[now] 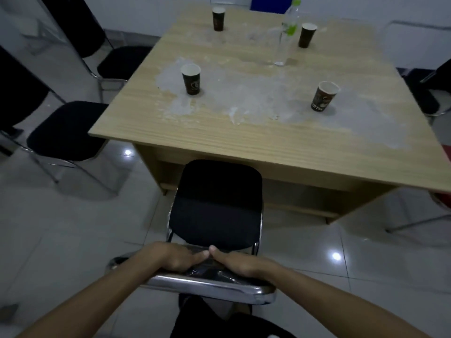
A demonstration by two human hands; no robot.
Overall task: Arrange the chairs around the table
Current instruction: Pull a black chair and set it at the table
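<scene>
A black-cushioned chair [216, 203] with a chrome frame stands right in front of me, its seat front tucked under the near edge of the light wooden table [256, 140]. My left hand [174, 256] and my right hand [238, 262] both rest side by side on top of its backrest, fingers curled over it, thumbs nearly touching. Two more black chairs stand along the table's left side, one [66, 130] nearer and one [122, 62] farther. Another dark chair [422, 91] sits at the table's right edge.
Several dark paper coffee cups [191, 79] and a clear plastic bottle [286, 32] stand on the stained tabletop. A red object [445, 191] shows at the far right beside thin metal legs. Glossy white floor tiles surround the table.
</scene>
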